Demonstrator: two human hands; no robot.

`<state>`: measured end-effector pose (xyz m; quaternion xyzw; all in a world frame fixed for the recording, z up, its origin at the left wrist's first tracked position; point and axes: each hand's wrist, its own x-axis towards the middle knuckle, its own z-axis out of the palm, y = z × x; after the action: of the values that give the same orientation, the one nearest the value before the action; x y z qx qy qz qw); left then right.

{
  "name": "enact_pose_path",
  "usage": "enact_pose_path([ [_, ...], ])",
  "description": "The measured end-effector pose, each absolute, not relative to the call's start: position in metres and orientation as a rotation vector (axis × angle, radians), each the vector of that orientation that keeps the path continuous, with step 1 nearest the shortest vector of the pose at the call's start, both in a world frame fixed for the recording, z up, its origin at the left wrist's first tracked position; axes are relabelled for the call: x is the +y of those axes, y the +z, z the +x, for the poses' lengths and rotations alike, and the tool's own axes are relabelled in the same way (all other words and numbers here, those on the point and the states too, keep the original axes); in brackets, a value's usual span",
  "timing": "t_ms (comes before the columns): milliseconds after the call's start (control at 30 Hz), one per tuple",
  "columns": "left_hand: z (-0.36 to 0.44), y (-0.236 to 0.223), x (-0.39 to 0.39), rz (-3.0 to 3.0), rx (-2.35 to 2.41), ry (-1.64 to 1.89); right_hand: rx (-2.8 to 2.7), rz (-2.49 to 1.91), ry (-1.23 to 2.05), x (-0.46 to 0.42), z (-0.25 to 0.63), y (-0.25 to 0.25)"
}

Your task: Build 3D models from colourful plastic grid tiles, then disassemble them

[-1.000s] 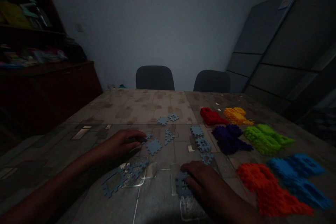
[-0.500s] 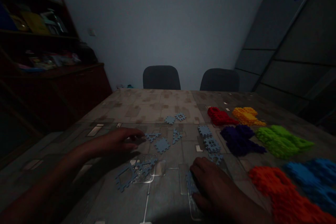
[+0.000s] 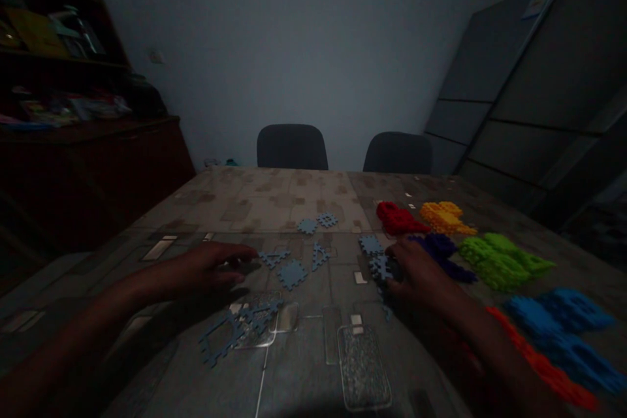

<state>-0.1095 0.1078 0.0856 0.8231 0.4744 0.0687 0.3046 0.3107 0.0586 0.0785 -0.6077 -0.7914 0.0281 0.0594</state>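
Several flat grey-blue puzzle pieces lie on the patterned table (image 3: 274,199). My left hand (image 3: 206,269) rests on the table, fingers stretched out toward a triangular piece (image 3: 274,257); nothing is in it. A square piece (image 3: 292,273) lies just right of that. My right hand (image 3: 416,274) has its fingers curled over a grey-blue piece (image 3: 379,266) near the purple heap (image 3: 441,249). A joined cluster of pieces (image 3: 235,330) lies near the front, below my left hand.
Heaps of coloured pieces fill the right side: red (image 3: 396,219), yellow (image 3: 443,217), green (image 3: 499,260), blue (image 3: 563,326), orange (image 3: 543,369). Two dark chairs (image 3: 292,146) stand at the far edge. A dark cabinet (image 3: 88,170) stands at the left. The room is dim.
My right hand has moved from the near edge up and right to the pieces beside the purple heap, and the piece it covered is gone from there. My left hand has hardly moved.
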Motion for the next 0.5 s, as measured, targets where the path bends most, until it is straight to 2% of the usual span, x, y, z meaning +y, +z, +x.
enact_pose_path([
  [500,-0.116,0.076,0.115,2.167,1.231,0.159,-2.339,-1.993,0.109,0.062,0.310,0.063],
])
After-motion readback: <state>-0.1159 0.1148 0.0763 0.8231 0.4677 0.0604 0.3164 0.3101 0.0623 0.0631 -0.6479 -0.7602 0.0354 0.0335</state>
